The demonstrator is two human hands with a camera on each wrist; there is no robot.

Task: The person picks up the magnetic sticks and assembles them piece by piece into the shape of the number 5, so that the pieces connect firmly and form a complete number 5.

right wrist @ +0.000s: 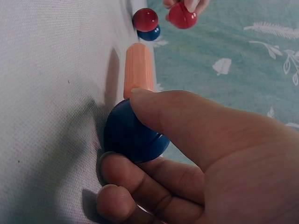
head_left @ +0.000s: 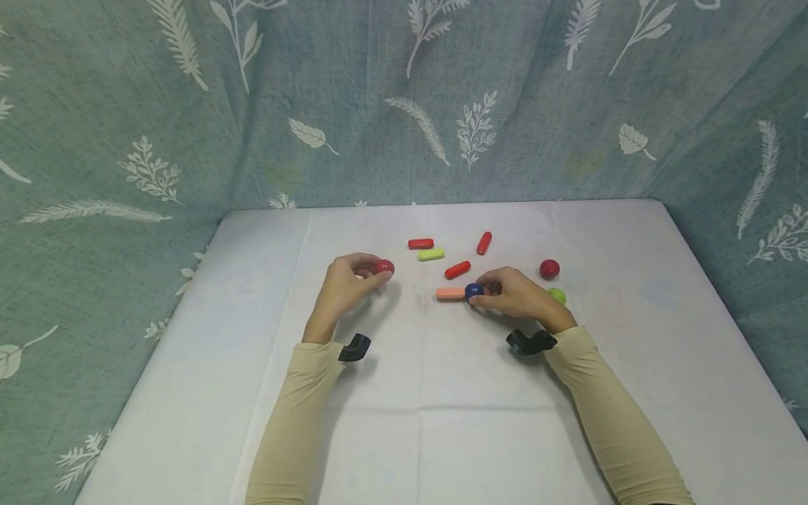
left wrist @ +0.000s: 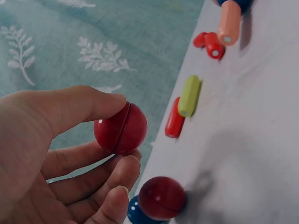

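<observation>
Thumb and fingertips of my left hand [head_left: 344,286] pinch a glossy red ball [left wrist: 122,128] with a groove around it. Below that hand, in the left wrist view, a second red ball [left wrist: 162,198] and a blue ball [left wrist: 139,212] sit together on the table; the hand hides them in the head view. My right hand [head_left: 514,294] holds a dark blue ball [head_left: 473,293] between thumb and fingers. A peach-coloured ribbed rod [right wrist: 138,70] juts from that ball, end-on against it, pointing left toward the other hand.
Toward the back lie three red rods, one [head_left: 457,270] near the peach rod, and a yellow-green rod [head_left: 431,254]. Right of the right hand are another red ball [head_left: 550,268] and a partly hidden green ball [head_left: 557,295]. A leaf-patterned curtain [head_left: 353,105] borders the white table [head_left: 416,449].
</observation>
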